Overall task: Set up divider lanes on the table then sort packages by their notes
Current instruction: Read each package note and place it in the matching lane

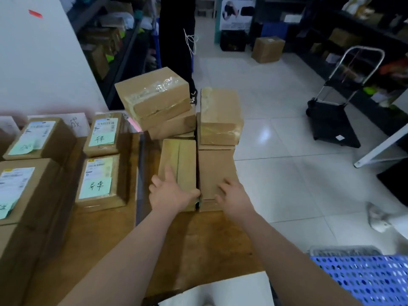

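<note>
On the wooden table (106,235) lie several brown cardboard packages. My left hand (171,193) grips the near end of a narrow package (181,157), thumb hooked over its right edge. My right hand (234,196) rests with spread fingers on the near end of the package beside it (216,166). Behind them, more unlabelled packages are stacked: a tilted one on top at the left (154,93) and one at the right (219,115). A clear upright divider (141,164) separates these from labelled packages with green notes (100,183), (103,133), (33,138) on the left.
A blue perforated crate (362,279) sits at lower right. A folding hand trolley (337,107) and a cardboard box (268,49) stand on the tiled floor. A person in dark trousers (176,40) stands behind the stack. Shelves line both walls. White paper (220,290) lies at the table's near edge.
</note>
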Motion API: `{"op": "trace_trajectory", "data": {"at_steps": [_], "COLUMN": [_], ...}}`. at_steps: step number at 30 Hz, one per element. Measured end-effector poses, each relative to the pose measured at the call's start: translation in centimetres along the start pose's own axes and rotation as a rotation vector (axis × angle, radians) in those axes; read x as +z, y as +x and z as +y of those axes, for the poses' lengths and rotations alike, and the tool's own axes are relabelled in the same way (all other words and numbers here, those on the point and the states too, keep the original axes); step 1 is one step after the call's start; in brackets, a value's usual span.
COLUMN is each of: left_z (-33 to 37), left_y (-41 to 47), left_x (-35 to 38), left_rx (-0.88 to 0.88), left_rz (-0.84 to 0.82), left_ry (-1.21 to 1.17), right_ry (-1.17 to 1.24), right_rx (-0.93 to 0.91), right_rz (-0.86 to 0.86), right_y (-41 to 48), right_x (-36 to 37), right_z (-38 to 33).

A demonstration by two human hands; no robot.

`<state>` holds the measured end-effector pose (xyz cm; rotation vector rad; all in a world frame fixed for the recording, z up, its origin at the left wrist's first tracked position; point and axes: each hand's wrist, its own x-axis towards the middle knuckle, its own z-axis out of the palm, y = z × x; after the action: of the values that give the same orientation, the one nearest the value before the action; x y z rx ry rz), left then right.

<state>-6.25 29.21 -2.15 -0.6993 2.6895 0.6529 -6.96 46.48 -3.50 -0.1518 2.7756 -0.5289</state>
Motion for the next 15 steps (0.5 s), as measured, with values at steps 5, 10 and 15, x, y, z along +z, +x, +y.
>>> {"op": "trace_trajectory", "data": {"at_steps": [5, 10, 15], "left_z": [-1.3, -2.7, -4.2], "left_y": [-2.6, -6.3, -9.3], "left_x": [1.2, 2.6, 3.3], "left_rx": [-0.039, -0.038, -0.021], "left_rz": [0.031, 0.049, 0.059], "left_ry": [-0.043, -0.072, -0.077], "right_ry": [0.098, 0.183, 0.31], "right_rx": [-0.043, -0.06, -0.089], "right_rz": [0.006, -0.01, -0.021], "right_y": [-0.1, -0.4, -3.0], "right_x": [0.1, -0.1, 0.0], "right_z": [1.2, 1.3, 0.4]}}
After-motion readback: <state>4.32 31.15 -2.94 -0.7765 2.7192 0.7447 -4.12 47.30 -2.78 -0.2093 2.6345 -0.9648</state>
